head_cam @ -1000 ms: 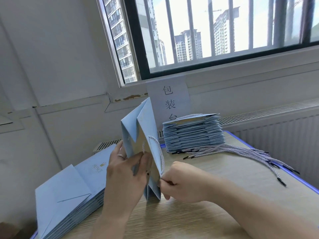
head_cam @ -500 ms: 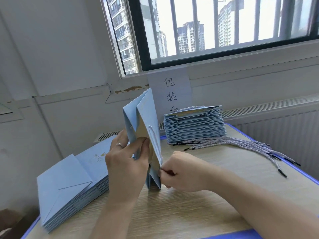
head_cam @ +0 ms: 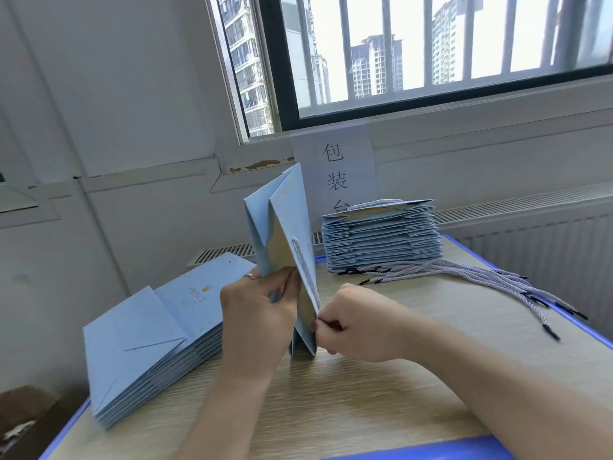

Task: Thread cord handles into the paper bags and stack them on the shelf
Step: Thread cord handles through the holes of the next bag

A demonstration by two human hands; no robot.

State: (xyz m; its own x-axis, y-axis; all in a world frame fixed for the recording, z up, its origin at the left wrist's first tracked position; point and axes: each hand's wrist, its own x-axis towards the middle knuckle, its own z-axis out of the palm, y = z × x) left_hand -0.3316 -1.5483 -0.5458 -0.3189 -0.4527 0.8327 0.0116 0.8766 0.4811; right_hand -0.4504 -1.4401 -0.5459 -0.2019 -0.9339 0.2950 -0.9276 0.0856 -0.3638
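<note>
A light blue paper bag [head_cam: 282, 224] stands folded flat on the table in front of me, its edge on the wood. My left hand [head_cam: 262, 313] grips its left side, thumb across the panel. My right hand [head_cam: 351, 323] pinches the bag's right edge, where a white twisted cord handle [head_cam: 303, 263] runs down the panel. To the left lies a stack of flat blue bags [head_cam: 149, 336]. Behind on the right sits a second stack of bags [head_cam: 381, 237] with a cord showing on top. Loose cords [head_cam: 481, 280] with black tips fan out beside it.
The wooden table [head_cam: 365, 393] has a blue rim and stands against a white wall under a barred window. A paper sign [head_cam: 335, 171] with characters hangs on the wall behind the bag. A radiator cover [head_cam: 530, 234] runs along the right.
The view has tilted down and right slightly. Both hands keep their hold on the standing bag, and the cord loop now lies flatter against the panel.
</note>
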